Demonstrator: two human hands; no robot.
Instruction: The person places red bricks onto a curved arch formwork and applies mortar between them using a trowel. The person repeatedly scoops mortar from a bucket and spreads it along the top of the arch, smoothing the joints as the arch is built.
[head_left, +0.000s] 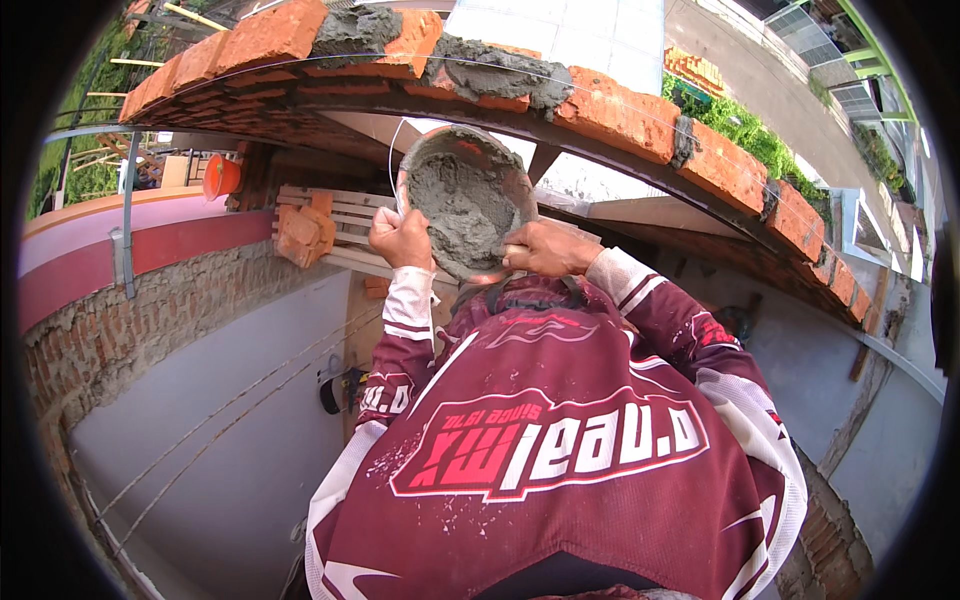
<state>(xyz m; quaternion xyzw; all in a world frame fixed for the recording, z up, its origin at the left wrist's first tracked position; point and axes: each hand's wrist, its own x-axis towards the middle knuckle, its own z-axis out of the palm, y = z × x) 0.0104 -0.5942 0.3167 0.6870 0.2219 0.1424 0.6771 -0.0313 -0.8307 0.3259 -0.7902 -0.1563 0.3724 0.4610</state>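
A bucket [526, 190] full of wet grey mortar [465, 205] is in front of my chest, just below the brick wall, its mouth tipped toward me. My left hand [402, 238] is closed at the bucket's left rim, beside the thin pale wire handle [393, 160]. On the lower right side my right hand [552, 248] is closed over the rim, thumb near the mortar. The undersides of both hands' fingers are hidden. Along the curved brick wall [618, 112], grey mortar [498, 72] lies in a thick patch between bricks, and smaller joints hold mortar farther right.
A thin string line [640, 92] runs along the wall's top. Stacked bricks [306, 230] sit on wooden slats [350, 215] to the left, near an orange bucket [221, 177]. Two ropes [220, 415] cross the lower left. Beyond the wall are plants [735, 135] and a paved street [745, 60].
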